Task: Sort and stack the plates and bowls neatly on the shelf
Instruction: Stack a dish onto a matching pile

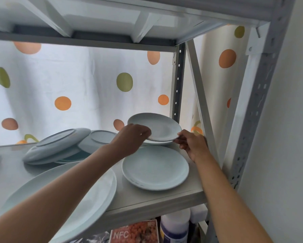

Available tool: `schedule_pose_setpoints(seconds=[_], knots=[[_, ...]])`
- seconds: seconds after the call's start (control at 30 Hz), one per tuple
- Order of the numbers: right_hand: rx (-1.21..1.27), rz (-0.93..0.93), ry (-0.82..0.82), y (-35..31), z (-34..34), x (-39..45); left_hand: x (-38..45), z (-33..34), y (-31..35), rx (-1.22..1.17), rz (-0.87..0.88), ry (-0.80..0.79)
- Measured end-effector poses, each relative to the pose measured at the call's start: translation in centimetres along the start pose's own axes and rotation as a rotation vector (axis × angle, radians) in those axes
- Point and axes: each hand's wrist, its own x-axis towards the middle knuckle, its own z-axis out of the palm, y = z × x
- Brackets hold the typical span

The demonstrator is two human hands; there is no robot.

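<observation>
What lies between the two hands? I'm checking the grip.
In the head view, a raised plate spans the gap: the left hand holds its left rim, the right hand its right rim.

Only 1 view exists, from a head-worn wide-angle camera. It stands close in front of the metal shelf (pixel 157 199), facing forward and slightly down onto its board, near its right front post (pixel 256 109). The underside of the tier above the shelf fills the frame's top.
</observation>
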Motion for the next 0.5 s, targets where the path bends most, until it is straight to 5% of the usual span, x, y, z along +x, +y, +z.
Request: schedule_pose_setpoints(seconds=[0.1, 0.3, 0.5], knots=[[0.031, -0.045, -0.03, -0.3, 0.1, -0.3, -0.2, -1.2, -0.8, 0.005, -0.095, 0.213], [0.003, -0.084, -0.096, -0.4, 0.4, -1.0, -0.6, -3.3, -2.2, -0.3, -0.485, 0.15], [-0.224, -0.222, -0.094, -0.4, 1.6, -2.6, -2.3, -5.5, -2.7, -0.62, -0.595, 0.232]])
